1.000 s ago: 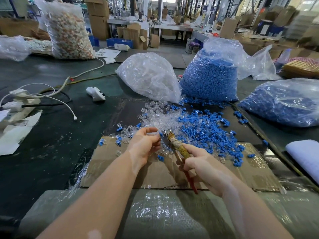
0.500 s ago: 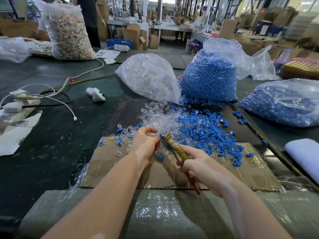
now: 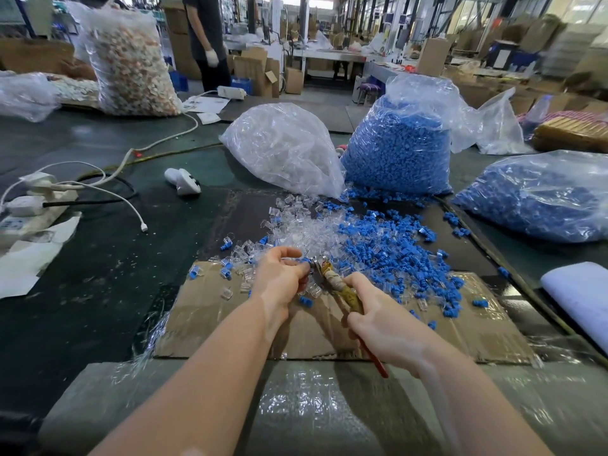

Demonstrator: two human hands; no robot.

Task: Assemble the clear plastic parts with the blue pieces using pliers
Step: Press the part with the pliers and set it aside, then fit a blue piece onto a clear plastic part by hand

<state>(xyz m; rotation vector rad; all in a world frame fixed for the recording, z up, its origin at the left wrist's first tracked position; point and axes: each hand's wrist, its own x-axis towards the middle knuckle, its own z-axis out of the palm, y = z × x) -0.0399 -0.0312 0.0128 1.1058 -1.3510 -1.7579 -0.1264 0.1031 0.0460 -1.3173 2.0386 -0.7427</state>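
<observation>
We found the left hand point(image 3: 279, 274) pinching a blue piece point(image 3: 303, 261) at the pliers point(image 3: 332, 281) nose; the right hand point(image 3: 378, 320) gripped their handles, above the cardboard sheet's point(image 3: 210, 324) far edge.

Your left hand point(image 3: 279, 274) pinched a small blue piece point(image 3: 304, 260) at the nose of the pliers point(image 3: 332, 281), whose taped handles your right hand point(image 3: 378, 320) gripped. Both worked over cardboard point(image 3: 214, 311) strewn with clear parts point(image 3: 306, 230) and blue pieces point(image 3: 388, 245).
</observation>
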